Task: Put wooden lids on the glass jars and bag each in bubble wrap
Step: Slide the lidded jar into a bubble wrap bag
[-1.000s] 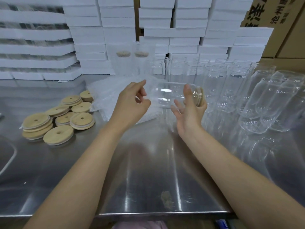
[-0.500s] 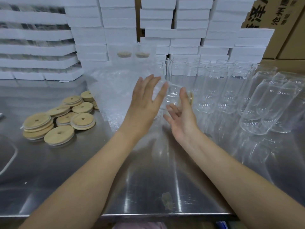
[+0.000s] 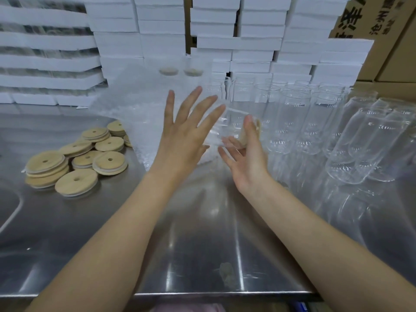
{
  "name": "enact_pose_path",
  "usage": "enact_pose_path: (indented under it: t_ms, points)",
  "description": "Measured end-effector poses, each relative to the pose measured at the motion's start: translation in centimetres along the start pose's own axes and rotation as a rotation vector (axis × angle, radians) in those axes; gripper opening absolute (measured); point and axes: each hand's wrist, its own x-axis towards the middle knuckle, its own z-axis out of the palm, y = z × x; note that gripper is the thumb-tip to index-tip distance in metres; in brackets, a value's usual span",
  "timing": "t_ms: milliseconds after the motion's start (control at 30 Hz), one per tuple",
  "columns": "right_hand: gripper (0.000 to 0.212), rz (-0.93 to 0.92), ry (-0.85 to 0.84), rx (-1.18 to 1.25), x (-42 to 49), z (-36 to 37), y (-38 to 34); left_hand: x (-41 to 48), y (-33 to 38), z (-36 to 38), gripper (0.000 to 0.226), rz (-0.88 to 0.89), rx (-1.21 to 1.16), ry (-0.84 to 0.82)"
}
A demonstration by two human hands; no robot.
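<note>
Hands are raised over the middle of the steel table [image 3: 202,233]. Left hand [image 3: 186,136] is wide open, its fingers straight and fanned, with the back to the camera. Its fingertips overlap the base end of the glass jar [image 3: 233,123]; contact looks likely but is blurred, so I can't confirm it. Right hand [image 3: 247,163] holds the jar by its capped end, thumb upright across the front and fingers reaching loosely under it. The jar is off the table, lying sideways between the two hands with its mouth toward the right hand. The wooden lid [image 3: 243,136] is on that mouth and shows as a tan sliver beside the thumb.

Bubble wrap [image 3: 135,102] is heaped behind and left of the left hand, and its near edge lies on the table. I can't tell whether the jar is partly inside the wrap.

Loose lids [image 3: 76,158] are piled on the left of the table, some stacked, each with a centre hole. Upright empty jars [image 3: 292,113] stand in rows behind the right hand. More jars [image 3: 369,140] lie tipped on the far right. Two wrapped jars [image 3: 177,70] stand at the rear, their lids showing through the wrap. White foam boxes [image 3: 162,30] are stacked along the back, with cardboard cartons [image 3: 382,30] at top right.
</note>
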Motion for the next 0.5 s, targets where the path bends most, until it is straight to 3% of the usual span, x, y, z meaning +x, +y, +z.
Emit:
enact_pose_path:
  t_ms: [100, 200, 267, 367, 500]
  points:
    - [0.049, -0.022, -0.058, -0.042, -0.7, 0.5, 0.0, -0.2, 0.2, 0.9, 0.087, -0.038, 0.019, 0.058]
    - [0.068, -0.029, -0.142, -0.118, -1.1, 0.8, 0.7, -0.1, 1.7, 1.9, 0.061, 0.0, 0.056, 0.176]
    - [0.062, -0.018, -0.162, -0.171, -1.4, 0.9, 0.6, 0.1, 2.4, 2.3, 0.05, 0.009, 0.038, 0.263]
    - [0.035, 0.024, -0.265, -0.205, -1.8, 1.2, 0.4, 0.4, 2.6, 1.8, 0.048, 0.011, -0.01, 0.358]
    - [0.025, 0.064, -0.351, -0.221, -1.8, 1.2, 0.7, 0.4, 2.3, 1.2, 0.049, -0.024, -0.052, 0.342]
